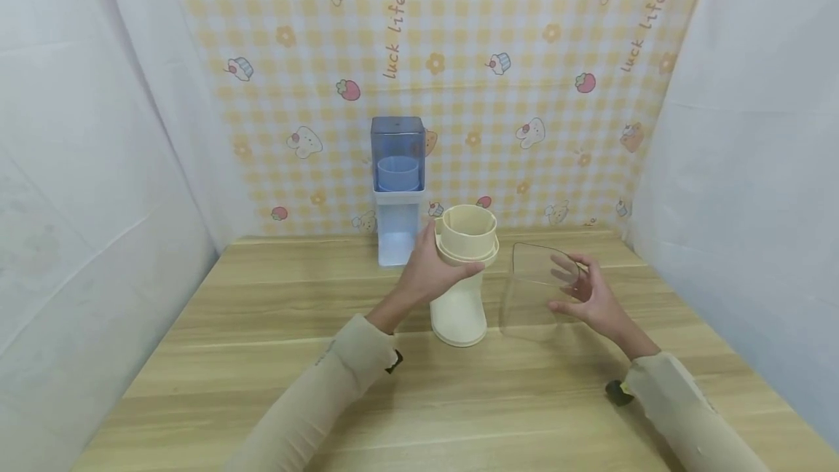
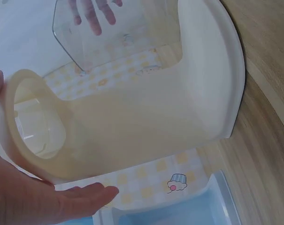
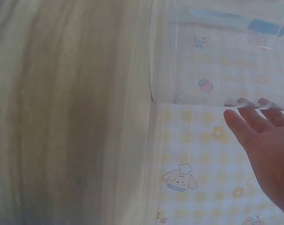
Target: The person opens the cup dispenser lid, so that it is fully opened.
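Observation:
A cream plastic dispenser stand stands upright on the table, with a round open cup on top. My left hand grips it just under the cup, the thumb across the front and the fingers at the left side. In the left wrist view, the stand's pale body fills the middle. To its right is a clear plastic container. My right hand holds the container's right side, thumb in front, fingers showing through the wall. The right wrist view shows fingertips along the container's edge.
Behind the cream stand, a similar blue dispenser stands near the back, with a translucent blue cover over its cup. A checked patterned cloth hangs behind the wooden table. White cloths hang at both sides.

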A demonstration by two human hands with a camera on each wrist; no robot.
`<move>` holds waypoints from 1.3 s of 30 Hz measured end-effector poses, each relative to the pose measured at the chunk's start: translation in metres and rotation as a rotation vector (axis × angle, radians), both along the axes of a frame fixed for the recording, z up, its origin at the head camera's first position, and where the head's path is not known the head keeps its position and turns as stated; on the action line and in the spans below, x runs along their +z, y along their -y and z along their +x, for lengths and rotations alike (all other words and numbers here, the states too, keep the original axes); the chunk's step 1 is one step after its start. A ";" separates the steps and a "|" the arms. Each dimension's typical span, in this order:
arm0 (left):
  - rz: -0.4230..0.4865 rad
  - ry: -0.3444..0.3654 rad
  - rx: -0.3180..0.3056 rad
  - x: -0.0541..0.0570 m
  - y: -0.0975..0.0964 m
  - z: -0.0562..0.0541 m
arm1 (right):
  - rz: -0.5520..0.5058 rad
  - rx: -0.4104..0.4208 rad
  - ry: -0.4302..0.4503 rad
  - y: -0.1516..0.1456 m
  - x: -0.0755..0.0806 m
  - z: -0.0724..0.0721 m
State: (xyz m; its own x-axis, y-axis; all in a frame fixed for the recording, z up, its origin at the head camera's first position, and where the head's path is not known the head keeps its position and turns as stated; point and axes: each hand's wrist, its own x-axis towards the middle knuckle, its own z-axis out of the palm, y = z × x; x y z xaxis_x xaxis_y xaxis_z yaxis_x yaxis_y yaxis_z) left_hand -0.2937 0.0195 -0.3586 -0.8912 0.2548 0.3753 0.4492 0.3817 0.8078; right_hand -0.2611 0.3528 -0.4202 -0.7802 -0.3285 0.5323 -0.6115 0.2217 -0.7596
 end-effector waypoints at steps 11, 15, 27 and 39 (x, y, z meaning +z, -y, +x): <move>-0.062 -0.105 0.088 -0.003 -0.003 -0.003 | 0.110 -0.139 -0.034 -0.001 0.004 0.004; -0.088 -0.158 0.109 -0.005 -0.004 -0.004 | 0.173 -0.230 -0.015 0.002 0.003 0.007; -0.205 -0.214 0.237 -0.008 -0.008 -0.002 | 0.235 -0.347 -0.059 0.026 0.020 0.020; -0.247 -0.267 0.327 -0.005 -0.014 0.000 | 0.164 -0.362 -0.008 0.018 0.003 0.000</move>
